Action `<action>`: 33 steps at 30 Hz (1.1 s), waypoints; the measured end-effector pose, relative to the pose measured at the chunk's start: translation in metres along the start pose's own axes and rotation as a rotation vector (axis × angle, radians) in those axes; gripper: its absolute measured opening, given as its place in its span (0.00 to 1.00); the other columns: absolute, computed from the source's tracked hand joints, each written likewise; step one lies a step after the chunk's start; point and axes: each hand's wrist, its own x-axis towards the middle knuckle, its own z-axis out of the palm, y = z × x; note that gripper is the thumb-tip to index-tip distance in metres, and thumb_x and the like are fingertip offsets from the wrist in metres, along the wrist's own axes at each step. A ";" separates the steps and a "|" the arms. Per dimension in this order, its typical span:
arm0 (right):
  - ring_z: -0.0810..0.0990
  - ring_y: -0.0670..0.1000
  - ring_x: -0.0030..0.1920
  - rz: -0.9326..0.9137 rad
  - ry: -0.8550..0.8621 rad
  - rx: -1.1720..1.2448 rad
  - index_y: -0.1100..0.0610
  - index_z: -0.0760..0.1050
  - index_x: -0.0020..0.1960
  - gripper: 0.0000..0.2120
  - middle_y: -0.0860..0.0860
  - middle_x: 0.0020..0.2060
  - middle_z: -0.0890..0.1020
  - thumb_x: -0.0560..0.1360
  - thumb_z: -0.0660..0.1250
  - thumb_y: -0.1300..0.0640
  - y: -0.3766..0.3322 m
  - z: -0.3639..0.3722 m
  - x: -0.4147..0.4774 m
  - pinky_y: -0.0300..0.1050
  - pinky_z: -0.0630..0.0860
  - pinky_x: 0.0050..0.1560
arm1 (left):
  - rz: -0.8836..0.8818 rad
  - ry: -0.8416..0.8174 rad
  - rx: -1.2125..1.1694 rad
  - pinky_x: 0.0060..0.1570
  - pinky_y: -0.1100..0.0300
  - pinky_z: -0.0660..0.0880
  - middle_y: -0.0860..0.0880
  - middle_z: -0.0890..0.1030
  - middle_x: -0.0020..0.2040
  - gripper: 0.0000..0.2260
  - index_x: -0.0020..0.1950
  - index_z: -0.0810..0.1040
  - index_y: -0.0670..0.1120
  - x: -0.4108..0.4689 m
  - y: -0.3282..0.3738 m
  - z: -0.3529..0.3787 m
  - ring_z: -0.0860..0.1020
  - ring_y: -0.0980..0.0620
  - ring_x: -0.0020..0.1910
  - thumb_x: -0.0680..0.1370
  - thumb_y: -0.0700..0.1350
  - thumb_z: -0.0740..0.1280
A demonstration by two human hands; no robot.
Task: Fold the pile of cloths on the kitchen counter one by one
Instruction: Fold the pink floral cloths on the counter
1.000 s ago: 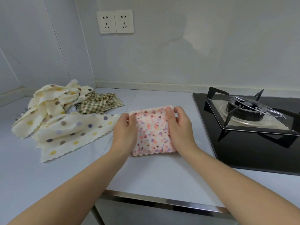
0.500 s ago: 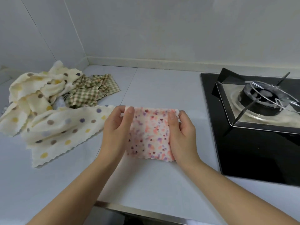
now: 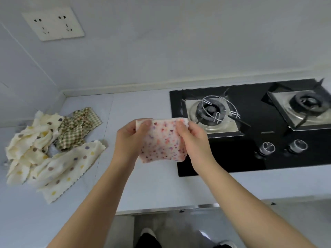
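L to R: pile of cloths [image 3: 53,151] (cream dotted + green check) lies loose toward the counter's [image 3: 152,190] back-left corner, by the wall. L hand [image 3: 129,138] pinches one top corner of the folded pink speckled cloth [image 3: 163,144]; R hand [image 3: 194,138] pinches the other. Cloth hangs btwn them above mid-counter, its right side overlapping the gas hob's [image 3: 232,163] left edge in view. Hob occupies the counter's right end: 2 burners, 2 knobs at front.

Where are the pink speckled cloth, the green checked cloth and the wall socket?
pink speckled cloth [image 3: 162,145], head view, middle of its front face
green checked cloth [image 3: 77,129], head view, its crumpled middle
wall socket [image 3: 53,24], head view, centre of the plate
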 end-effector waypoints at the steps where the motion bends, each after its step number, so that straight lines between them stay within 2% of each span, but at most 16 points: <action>1: 0.82 0.45 0.43 -0.004 0.015 -0.020 0.54 0.80 0.43 0.09 0.48 0.39 0.82 0.79 0.64 0.53 -0.009 -0.014 -0.004 0.42 0.79 0.44 | 0.000 -0.018 -0.009 0.44 0.54 0.79 0.51 0.85 0.44 0.07 0.45 0.84 0.49 -0.007 0.008 0.012 0.83 0.51 0.46 0.78 0.46 0.66; 4: 0.80 0.39 0.38 -0.030 0.061 -0.084 0.60 0.79 0.48 0.13 0.49 0.38 0.80 0.80 0.62 0.51 -0.038 -0.069 -0.022 0.34 0.77 0.40 | 0.023 -0.078 -0.019 0.39 0.60 0.77 0.54 0.84 0.41 0.10 0.45 0.83 0.45 -0.039 0.027 0.059 0.81 0.56 0.40 0.79 0.46 0.64; 6: 0.78 0.37 0.36 -0.054 0.074 -0.141 0.63 0.77 0.48 0.15 0.48 0.36 0.78 0.81 0.61 0.51 -0.055 -0.111 -0.035 0.32 0.75 0.39 | 0.028 -0.096 -0.032 0.40 0.58 0.77 0.52 0.84 0.41 0.12 0.47 0.81 0.39 -0.063 0.036 0.095 0.81 0.55 0.41 0.80 0.46 0.63; 7: 0.78 0.39 0.36 -0.064 0.067 -0.170 0.63 0.77 0.47 0.16 0.50 0.35 0.78 0.81 0.61 0.51 -0.061 -0.127 -0.040 0.34 0.75 0.40 | 0.024 -0.099 -0.039 0.42 0.56 0.78 0.51 0.84 0.43 0.13 0.48 0.81 0.39 -0.073 0.038 0.109 0.81 0.53 0.43 0.80 0.46 0.62; 9: 0.79 0.45 0.40 -0.067 0.063 -0.217 0.62 0.78 0.47 0.16 0.56 0.38 0.79 0.81 0.61 0.50 -0.072 -0.161 -0.048 0.42 0.76 0.43 | 0.012 -0.119 -0.060 0.47 0.51 0.79 0.48 0.85 0.46 0.13 0.47 0.83 0.45 -0.092 0.043 0.137 0.83 0.49 0.47 0.81 0.49 0.61; 10: 0.79 0.45 0.40 -0.067 0.068 -0.224 0.61 0.78 0.46 0.16 0.55 0.37 0.79 0.81 0.61 0.49 -0.078 -0.178 -0.050 0.42 0.76 0.43 | -0.005 -0.130 -0.077 0.49 0.49 0.79 0.47 0.85 0.47 0.14 0.46 0.83 0.47 -0.100 0.046 0.152 0.83 0.48 0.48 0.81 0.50 0.60; 11: 0.79 0.43 0.40 -0.072 0.075 -0.224 0.58 0.78 0.43 0.15 0.49 0.35 0.79 0.81 0.60 0.50 -0.083 -0.193 -0.052 0.39 0.76 0.40 | -0.026 -0.140 -0.100 0.50 0.48 0.79 0.46 0.84 0.47 0.15 0.46 0.83 0.47 -0.107 0.050 0.166 0.83 0.47 0.49 0.82 0.51 0.59; 12: 0.79 0.40 0.38 -0.078 0.081 -0.222 0.54 0.77 0.41 0.14 0.43 0.33 0.79 0.81 0.60 0.50 -0.088 -0.207 -0.055 0.35 0.74 0.38 | -0.051 -0.140 -0.116 0.50 0.48 0.79 0.45 0.84 0.48 0.16 0.48 0.82 0.45 -0.112 0.054 0.180 0.83 0.46 0.49 0.82 0.51 0.58; 14: 0.78 0.36 0.35 -0.076 0.103 -0.215 0.48 0.76 0.38 0.15 0.38 0.30 0.78 0.81 0.59 0.49 -0.097 -0.235 -0.059 0.30 0.72 0.35 | -0.093 -0.142 -0.138 0.48 0.51 0.79 0.44 0.84 0.49 0.17 0.51 0.80 0.41 -0.120 0.064 0.208 0.83 0.45 0.49 0.83 0.52 0.57; 16: 0.79 0.37 0.36 -0.048 0.121 -0.205 0.51 0.77 0.39 0.15 0.41 0.33 0.79 0.81 0.59 0.49 -0.102 -0.258 -0.060 0.32 0.74 0.36 | -0.107 -0.157 -0.161 0.46 0.52 0.78 0.45 0.84 0.48 0.17 0.51 0.80 0.41 -0.124 0.073 0.230 0.82 0.46 0.49 0.83 0.52 0.57; 18: 0.80 0.40 0.37 -0.008 0.157 -0.180 0.55 0.79 0.45 0.15 0.48 0.39 0.81 0.81 0.59 0.48 -0.112 -0.288 -0.061 0.35 0.77 0.39 | -0.065 -0.218 -0.136 0.48 0.51 0.79 0.47 0.85 0.48 0.14 0.51 0.81 0.45 -0.128 0.082 0.257 0.83 0.48 0.49 0.82 0.51 0.59; 23: 0.82 0.43 0.45 0.019 0.253 -0.116 0.50 0.80 0.49 0.11 0.47 0.45 0.83 0.81 0.60 0.47 -0.127 -0.369 -0.054 0.38 0.77 0.40 | 0.007 -0.343 -0.046 0.54 0.45 0.79 0.48 0.85 0.46 0.08 0.48 0.83 0.48 -0.133 0.097 0.337 0.83 0.48 0.48 0.80 0.45 0.63; 26: 0.81 0.47 0.50 0.039 0.293 -0.131 0.49 0.80 0.52 0.11 0.47 0.48 0.82 0.80 0.60 0.47 -0.132 -0.417 -0.043 0.43 0.78 0.46 | -0.019 -0.361 -0.050 0.55 0.44 0.78 0.46 0.85 0.46 0.09 0.48 0.82 0.47 -0.129 0.101 0.388 0.83 0.45 0.50 0.80 0.46 0.63; 29: 0.82 0.51 0.52 0.090 0.292 -0.129 0.50 0.80 0.54 0.13 0.49 0.50 0.83 0.79 0.61 0.45 -0.134 -0.474 -0.023 0.53 0.79 0.55 | -0.043 -0.367 -0.060 0.55 0.46 0.79 0.47 0.84 0.47 0.10 0.50 0.82 0.48 -0.124 0.103 0.451 0.82 0.45 0.51 0.81 0.48 0.62; 31: 0.84 0.51 0.50 0.169 0.269 -0.117 0.50 0.80 0.53 0.13 0.49 0.48 0.85 0.78 0.62 0.44 -0.138 -0.516 -0.007 0.54 0.79 0.56 | -0.068 -0.362 -0.065 0.56 0.45 0.77 0.48 0.84 0.48 0.10 0.50 0.82 0.48 -0.119 0.105 0.496 0.81 0.46 0.52 0.81 0.49 0.61; 33: 0.85 0.50 0.45 0.257 0.210 -0.093 0.51 0.80 0.49 0.12 0.49 0.42 0.86 0.79 0.62 0.47 -0.143 -0.565 0.008 0.50 0.81 0.52 | -0.101 -0.352 -0.068 0.58 0.43 0.76 0.48 0.84 0.50 0.10 0.49 0.83 0.50 -0.112 0.111 0.548 0.81 0.46 0.53 0.80 0.50 0.62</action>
